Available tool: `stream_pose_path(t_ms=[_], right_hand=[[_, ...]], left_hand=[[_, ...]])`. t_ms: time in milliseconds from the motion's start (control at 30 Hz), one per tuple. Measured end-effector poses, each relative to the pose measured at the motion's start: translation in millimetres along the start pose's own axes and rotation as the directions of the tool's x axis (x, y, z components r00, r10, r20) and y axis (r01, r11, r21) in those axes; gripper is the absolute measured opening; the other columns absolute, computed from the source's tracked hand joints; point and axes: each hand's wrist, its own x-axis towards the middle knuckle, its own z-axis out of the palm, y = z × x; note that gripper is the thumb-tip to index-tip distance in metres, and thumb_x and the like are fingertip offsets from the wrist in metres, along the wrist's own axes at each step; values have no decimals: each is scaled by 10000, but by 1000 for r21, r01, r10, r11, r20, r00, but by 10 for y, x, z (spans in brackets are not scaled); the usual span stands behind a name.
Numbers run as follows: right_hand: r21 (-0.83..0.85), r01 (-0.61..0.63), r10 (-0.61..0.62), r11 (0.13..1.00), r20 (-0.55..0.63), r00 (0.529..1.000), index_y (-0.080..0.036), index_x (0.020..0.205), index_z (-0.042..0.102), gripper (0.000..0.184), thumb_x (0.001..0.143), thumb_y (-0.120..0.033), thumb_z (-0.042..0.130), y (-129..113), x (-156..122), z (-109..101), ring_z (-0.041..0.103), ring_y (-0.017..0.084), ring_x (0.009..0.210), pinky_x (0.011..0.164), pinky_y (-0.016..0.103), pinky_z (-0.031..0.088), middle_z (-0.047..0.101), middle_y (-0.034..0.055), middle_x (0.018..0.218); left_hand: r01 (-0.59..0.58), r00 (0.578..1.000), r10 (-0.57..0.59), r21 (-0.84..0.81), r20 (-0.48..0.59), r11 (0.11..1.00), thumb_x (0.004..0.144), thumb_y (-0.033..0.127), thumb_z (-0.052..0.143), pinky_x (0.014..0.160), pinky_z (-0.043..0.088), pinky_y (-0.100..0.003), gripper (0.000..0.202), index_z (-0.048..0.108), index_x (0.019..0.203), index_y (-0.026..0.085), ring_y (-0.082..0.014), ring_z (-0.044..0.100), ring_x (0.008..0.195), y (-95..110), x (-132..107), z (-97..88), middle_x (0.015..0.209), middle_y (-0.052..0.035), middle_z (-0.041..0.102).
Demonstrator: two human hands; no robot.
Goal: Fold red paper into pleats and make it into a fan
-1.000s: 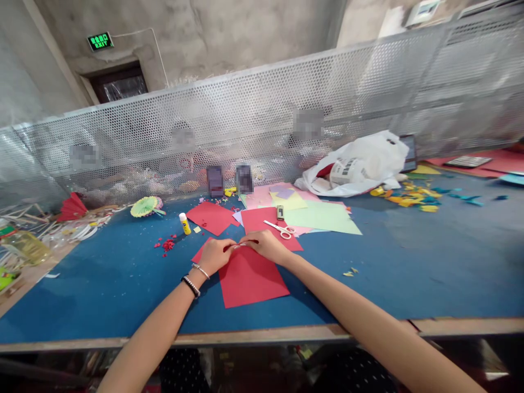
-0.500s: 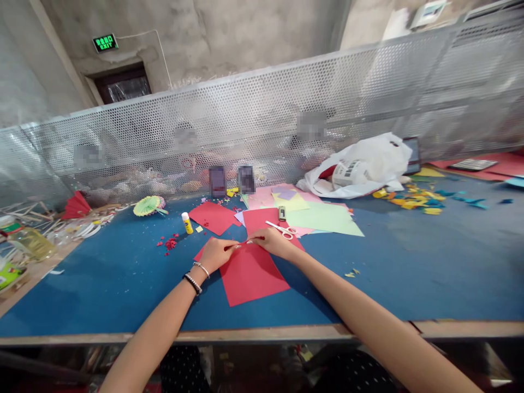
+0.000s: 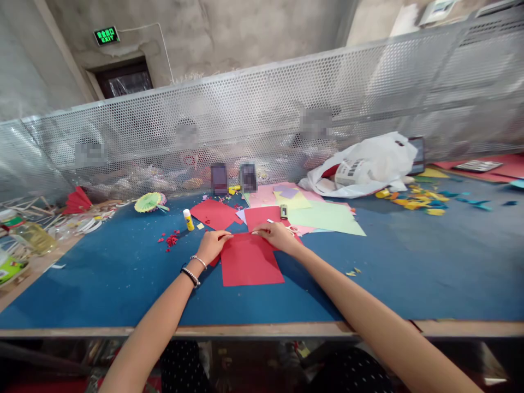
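Both hands pinch the far edge of a red sheet of paper (image 3: 250, 262). My left hand (image 3: 213, 244) is closed at its far left corner, thumb and forefinger together. My right hand (image 3: 275, 236) is closed on the same edge farther right. Under and behind this sheet lies more red paper (image 3: 262, 216). A pair of scissors (image 3: 291, 229) lies just beyond my right hand, partly hidden by it. A small dark-and-pale gadget (image 3: 284, 212) rests on the red paper behind. To the left of my left hand stands a yellow glue stick (image 3: 189, 219) with a white cap.
Red scraps (image 3: 171, 240) lie on the blue tabletop (image 3: 123, 278) at the left, near a green-and-yellow paper fan (image 3: 149, 202). Pastel sheets (image 3: 331, 217) spread behind my right hand. Farther back are a white plastic bag (image 3: 368, 166), yellow scraps (image 3: 417, 197) and a perforated metal screen (image 3: 254, 120).
The held red sheet has turned so its near edge lies nearly level, and that edge sits farther from the table's front. My hands have moved slightly apart along the far edge.
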Motion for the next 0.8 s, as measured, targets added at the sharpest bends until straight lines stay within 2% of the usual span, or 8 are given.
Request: stream_pose_path(t_ms=[167, 533, 667, 800], right_hand=[[49, -11, 11, 999, 3, 1000, -211, 866, 736, 192, 839, -281, 559, 58, 18, 16, 675, 196, 798, 694, 257, 490, 742, 35, 893], [58, 21, -20, 998, -23, 1000, -217, 861, 739, 220, 843, -307, 539, -1, 17, 0, 676, 189, 760, 668, 247, 488, 744, 31, 869], [33, 16, -15, 999, -22, 1000, -216, 880, 738, 227, 852, -269, 518, -10, 4, -4, 675, 185, 754, 658, 244, 484, 743, 29, 878], [-29, 13, -15, 999, -50, 999, -235, 879, 737, 217, 855, -256, 522, -17, -20, -16, 674, 192, 801, 692, 255, 481, 741, 24, 898]], left_hand=[[40, 999, -41, -62, -15, 997, 868, 311, 541, 837, 491, -272, 219, 729, 906, 204, -192, 674, 910, -7, 22, 3, 988, -36, 729], [42, 997, -42, 9, -66, 999, 887, 286, 497, 847, 496, -294, 249, 727, 923, 199, -197, 672, 923, -102, 90, -9, 972, -53, 731], [38, 998, -37, 31, -50, 999, 894, 294, 493, 821, 492, -277, 255, 725, 927, 193, -193, 671, 907, -82, 69, -27, 982, -58, 729], [-19, 999, 15, 139, 29, 990, 906, 347, 482, 763, 481, -254, 271, 718, 930, 216, -178, 667, 829, -25, -2, -40, 929, -41, 733]])
